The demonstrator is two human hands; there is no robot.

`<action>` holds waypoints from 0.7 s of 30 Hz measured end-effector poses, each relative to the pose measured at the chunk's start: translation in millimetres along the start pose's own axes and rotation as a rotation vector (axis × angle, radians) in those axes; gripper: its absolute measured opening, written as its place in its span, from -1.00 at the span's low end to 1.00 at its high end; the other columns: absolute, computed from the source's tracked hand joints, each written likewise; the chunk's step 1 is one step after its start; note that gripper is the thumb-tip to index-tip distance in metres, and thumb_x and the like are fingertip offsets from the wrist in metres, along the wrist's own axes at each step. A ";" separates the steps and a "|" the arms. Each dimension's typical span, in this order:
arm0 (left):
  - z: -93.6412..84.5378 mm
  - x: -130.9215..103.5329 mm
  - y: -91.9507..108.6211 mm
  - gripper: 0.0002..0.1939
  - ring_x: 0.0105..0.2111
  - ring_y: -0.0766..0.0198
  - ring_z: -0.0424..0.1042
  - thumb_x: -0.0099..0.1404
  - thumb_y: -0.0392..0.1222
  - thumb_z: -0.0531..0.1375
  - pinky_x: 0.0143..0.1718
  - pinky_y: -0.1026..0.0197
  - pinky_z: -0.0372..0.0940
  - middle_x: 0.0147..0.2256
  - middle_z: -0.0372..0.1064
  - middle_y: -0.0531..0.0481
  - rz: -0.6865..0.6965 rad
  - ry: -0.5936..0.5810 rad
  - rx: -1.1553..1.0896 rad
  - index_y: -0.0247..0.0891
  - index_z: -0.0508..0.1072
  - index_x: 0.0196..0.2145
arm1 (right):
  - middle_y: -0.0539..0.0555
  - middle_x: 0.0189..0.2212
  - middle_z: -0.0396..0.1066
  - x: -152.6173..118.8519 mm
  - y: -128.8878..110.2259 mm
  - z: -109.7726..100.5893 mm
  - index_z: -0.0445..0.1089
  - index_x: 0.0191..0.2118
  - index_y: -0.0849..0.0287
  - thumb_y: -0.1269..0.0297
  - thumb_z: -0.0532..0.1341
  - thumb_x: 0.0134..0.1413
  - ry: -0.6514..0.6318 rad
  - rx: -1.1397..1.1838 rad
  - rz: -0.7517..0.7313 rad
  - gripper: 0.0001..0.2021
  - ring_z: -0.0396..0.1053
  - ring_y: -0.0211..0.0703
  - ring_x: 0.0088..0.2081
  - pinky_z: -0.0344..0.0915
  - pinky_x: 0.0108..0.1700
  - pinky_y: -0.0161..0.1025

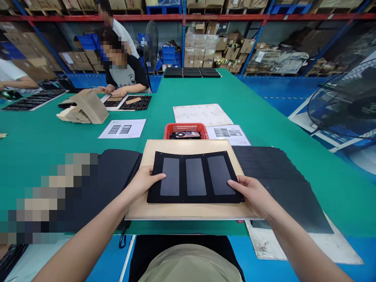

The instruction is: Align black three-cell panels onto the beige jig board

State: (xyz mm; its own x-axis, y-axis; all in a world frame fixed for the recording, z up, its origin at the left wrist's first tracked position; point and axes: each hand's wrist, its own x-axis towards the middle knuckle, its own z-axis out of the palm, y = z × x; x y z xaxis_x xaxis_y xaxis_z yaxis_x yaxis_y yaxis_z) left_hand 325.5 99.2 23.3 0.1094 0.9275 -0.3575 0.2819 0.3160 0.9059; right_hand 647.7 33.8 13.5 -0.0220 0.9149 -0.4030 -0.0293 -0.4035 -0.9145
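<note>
head | left hand [143, 183] fingers flat, thumb on top, pinching left edge of black sheet [194, 177] | right hand [254, 194] same, clamped on right edge | sheet has three grey panels, lies flat on tan board [190, 211] at near edge of green table [264, 117] | red basket [185, 127] just behind board | black stacks both sides
</note>
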 end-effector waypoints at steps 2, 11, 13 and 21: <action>-0.1 0.5 -0.9 -0.55 -0.25 -0.04 0.53 -0.18 0.03 0.42 -0.25 0.02 0.46 -0.29 0.56 -0.10 0.002 -0.002 0.007 -0.28 0.53 -0.34 | 0.14 -0.27 0.51 0.4 0.2 -0.2 0.47 -0.33 0.16 -0.09 0.41 -0.25 0.001 -0.033 -0.008 -0.56 0.43 0.05 -0.14 0.36 -0.05 -0.14; -2.0 -0.6 0.6 -0.59 -0.29 -0.02 0.53 -0.14 0.03 0.39 -0.31 0.07 0.46 -0.31 0.56 -0.08 0.032 0.021 0.117 -0.26 0.53 -0.35 | 0.06 -0.53 0.39 1.6 0.6 0.2 0.33 -0.51 0.15 -0.11 0.26 -0.11 0.114 -0.400 -0.150 -0.62 0.36 -0.03 -0.41 0.30 -0.41 -0.18; -3.0 -0.4 -0.1 -0.63 -0.31 -0.02 0.53 -0.14 0.04 0.38 -0.33 0.09 0.45 -0.36 0.56 -0.05 0.043 0.037 0.162 -0.24 0.53 -0.39 | 0.02 -0.59 0.31 3.5 2.4 -0.8 0.25 -0.55 0.14 -0.10 0.23 -0.08 0.134 -0.467 -0.184 -0.62 0.29 -0.11 -0.48 0.21 -0.47 -0.22; -5.3 4.2 -4.3 -0.61 -0.30 -0.01 0.53 -0.09 0.07 0.34 -0.34 0.11 0.44 -0.32 0.56 -0.07 0.058 0.013 0.238 -0.25 0.51 -0.36 | -0.12 -0.63 -0.12 9.3 10.3 -4.2 -0.09 -0.60 0.08 -0.09 0.14 -0.06 0.207 -0.672 -0.241 -0.55 -0.07 -0.28 -0.55 -0.12 -0.50 -0.28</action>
State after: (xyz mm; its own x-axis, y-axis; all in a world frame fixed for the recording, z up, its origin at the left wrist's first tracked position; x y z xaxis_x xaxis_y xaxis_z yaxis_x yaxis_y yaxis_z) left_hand 319.7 102.8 19.1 0.1204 0.9455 -0.3025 0.4921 0.2078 0.8453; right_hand 651.4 38.2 0.2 0.0987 0.9871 -0.1259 0.6100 -0.1599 -0.7761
